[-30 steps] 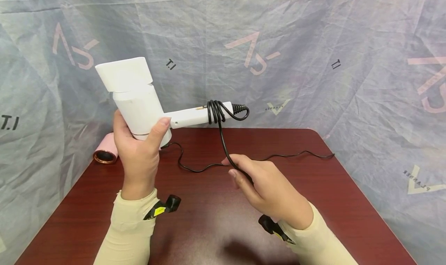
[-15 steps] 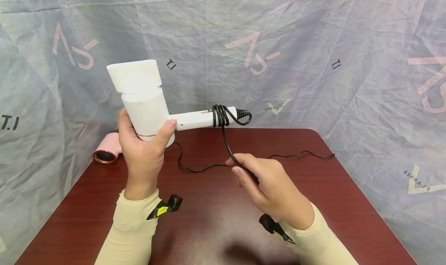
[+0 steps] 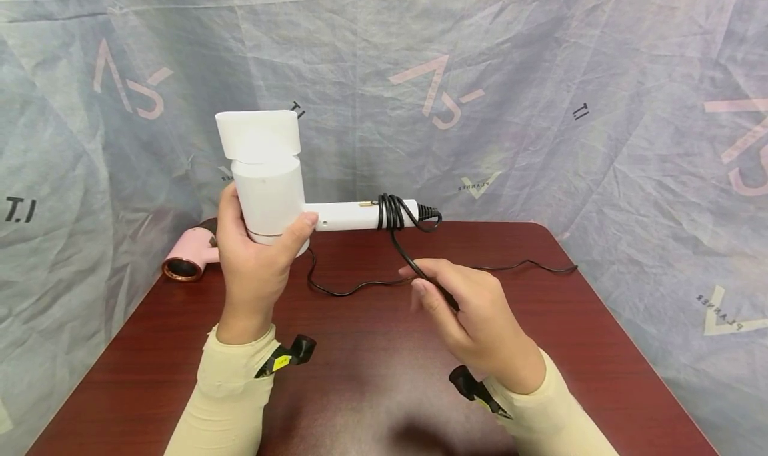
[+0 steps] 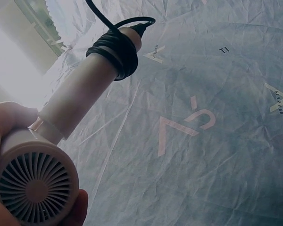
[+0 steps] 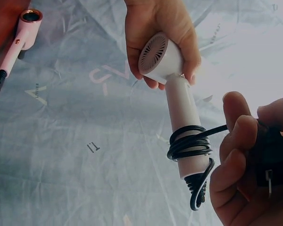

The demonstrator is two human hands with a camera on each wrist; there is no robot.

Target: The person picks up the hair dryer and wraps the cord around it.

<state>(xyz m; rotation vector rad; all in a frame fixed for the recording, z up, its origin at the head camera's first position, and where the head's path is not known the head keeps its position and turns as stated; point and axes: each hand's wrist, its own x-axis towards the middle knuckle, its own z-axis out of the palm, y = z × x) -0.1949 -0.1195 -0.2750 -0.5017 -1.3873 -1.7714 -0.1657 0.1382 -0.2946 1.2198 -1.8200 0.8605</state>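
Observation:
My left hand [image 3: 255, 273] grips the barrel of a white hair dryer [image 3: 270, 193], held above the table with its nozzle up and its handle pointing right. Several turns of black power cord [image 3: 391, 212] are wound round the handle's end. From this coil the cord runs down to my right hand [image 3: 477, 316], which holds it between thumb and fingers. In the right wrist view, a black plug [image 5: 269, 155] with metal prongs lies in that hand. The vented rear of the dryer [image 4: 37, 188] faces the left wrist camera.
A pink hair dryer [image 3: 195, 246] lies at the left rear of the dark red table [image 3: 360, 356]. A thin black cord [image 3: 345, 295] trails across the tabletop to its right edge. Grey printed cloth [image 3: 540, 109] hangs behind the table.
The white hair dryer and my left hand have moved right and slightly down, and its barrel is more upright. My right hand has shifted slightly right with the cord. More of the pink dryer shows.

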